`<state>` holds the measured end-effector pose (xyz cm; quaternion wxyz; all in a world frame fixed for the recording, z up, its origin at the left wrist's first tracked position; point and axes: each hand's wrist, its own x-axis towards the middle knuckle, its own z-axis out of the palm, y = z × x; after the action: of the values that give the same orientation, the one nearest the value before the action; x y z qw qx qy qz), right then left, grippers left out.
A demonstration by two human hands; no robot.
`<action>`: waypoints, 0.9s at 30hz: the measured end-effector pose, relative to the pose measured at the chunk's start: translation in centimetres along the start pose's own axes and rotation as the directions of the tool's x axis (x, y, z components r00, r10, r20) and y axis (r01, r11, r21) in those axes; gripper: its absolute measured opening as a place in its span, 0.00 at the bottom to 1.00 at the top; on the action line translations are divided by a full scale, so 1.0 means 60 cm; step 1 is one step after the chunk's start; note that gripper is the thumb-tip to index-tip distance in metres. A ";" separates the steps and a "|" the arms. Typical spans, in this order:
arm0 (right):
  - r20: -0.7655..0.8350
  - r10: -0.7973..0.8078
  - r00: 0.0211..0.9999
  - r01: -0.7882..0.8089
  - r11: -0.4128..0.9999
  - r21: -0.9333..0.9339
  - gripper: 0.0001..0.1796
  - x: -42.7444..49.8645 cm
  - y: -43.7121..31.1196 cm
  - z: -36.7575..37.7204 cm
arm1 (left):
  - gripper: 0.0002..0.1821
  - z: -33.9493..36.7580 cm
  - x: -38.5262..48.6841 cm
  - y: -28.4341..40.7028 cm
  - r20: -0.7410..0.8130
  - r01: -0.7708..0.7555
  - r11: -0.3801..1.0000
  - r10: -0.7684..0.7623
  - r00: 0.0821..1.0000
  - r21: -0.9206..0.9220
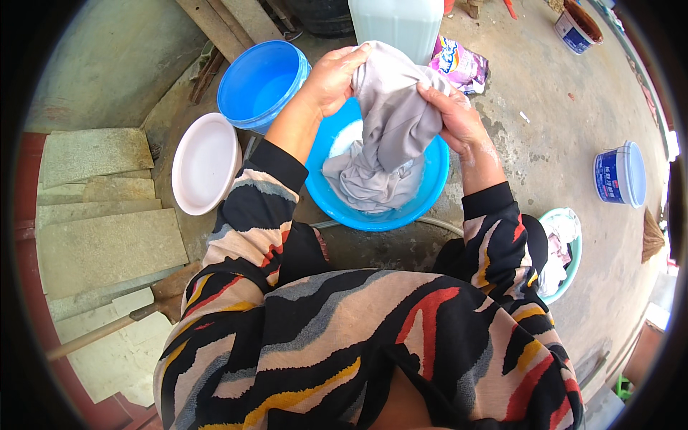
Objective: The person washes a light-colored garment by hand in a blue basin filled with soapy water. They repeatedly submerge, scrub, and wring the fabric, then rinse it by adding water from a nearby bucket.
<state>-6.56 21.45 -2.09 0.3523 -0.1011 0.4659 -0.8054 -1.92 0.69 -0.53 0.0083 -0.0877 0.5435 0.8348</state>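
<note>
Both hands hold up a wet, light grey cloth garment [395, 115] above a blue plastic basin [376, 221]. My left hand [334, 78] pinches its upper left edge between thumb and fingers. On the other side, my right hand [454, 115] grips the upper right edge, with suds on the wrist. The garment's lower part hangs down and lies bunched in the basin, where some white foam shows at the left. Part of the basin's far rim is hidden behind the raised fabric.
Left of the basin stand a blue bucket [263, 86] and a pinkish-white basin [207, 164]. Beyond are a translucent jug [398, 27] and a purple detergent bag [462, 64]. A green basin of clothes [561, 252] sits by my right knee. A hose [438, 224] runs close before me.
</note>
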 end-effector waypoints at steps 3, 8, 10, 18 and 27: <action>-0.026 -0.051 0.998 0.053 0.995 0.085 0.17 0.005 0.001 -0.002 | 0.17 0.014 -0.005 -0.002 -0.048 0.007 0.995 -0.002 0.999 0.097; -0.032 -0.071 0.997 0.074 0.986 0.146 0.14 0.005 0.008 0.005 | 0.19 0.009 -0.001 -0.020 -0.035 -0.115 0.987 0.120 0.992 0.112; -0.019 -0.090 0.996 0.092 0.981 0.171 0.13 0.006 0.012 0.006 | 0.19 0.001 0.007 -0.025 -0.107 -0.046 0.989 0.061 0.992 0.138; -0.243 -0.070 0.967 0.135 0.956 0.259 0.14 0.030 0.045 0.000 | 0.20 0.102 -0.018 -0.071 0.096 -0.411 0.527 0.524 0.847 0.744; -0.309 -0.250 0.917 0.283 0.957 0.064 0.07 0.004 0.065 0.047 | 0.14 0.144 -0.048 -0.071 0.091 -0.342 0.270 0.652 0.753 0.900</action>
<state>-3.50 18.17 -3.79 0.1699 -0.0221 0.4513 -0.8758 0.22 10.51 -0.55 -0.2954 -0.0174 0.8834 0.3634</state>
